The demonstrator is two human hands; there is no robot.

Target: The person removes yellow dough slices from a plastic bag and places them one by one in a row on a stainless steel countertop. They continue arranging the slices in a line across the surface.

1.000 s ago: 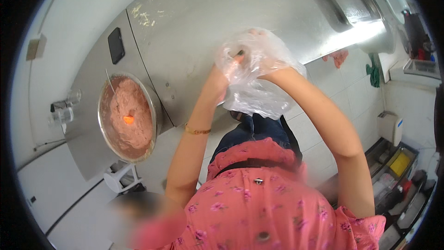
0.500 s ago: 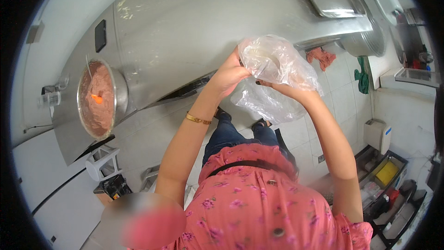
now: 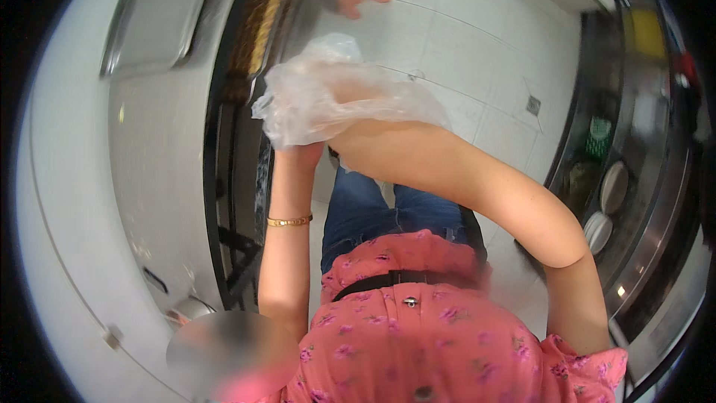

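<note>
A clear plastic bag (image 3: 298,101) is bunched between my two hands, in front of my body. My right hand (image 3: 347,89) is inside the bag; its outline shows faintly through the film, the fingers blurred. Below the bunched film, my left hand (image 3: 304,153) grips the bag from the side, with most of its fingers hidden behind the plastic. A gold bracelet (image 3: 289,222) circles my left wrist.
A steel worktable (image 3: 160,164) runs along the left, with a metal tray (image 3: 153,19) at its far end. At its near end sit a phone (image 3: 155,280) and a partly hidden bowl (image 3: 195,306). Black shelving (image 3: 589,134) stands right; a reddish cloth (image 3: 362,0) appears at the top.
My body has turned right, so the worktable now lies along my left. The bag has moved left in view, and my right hand is deeper inside it.
</note>
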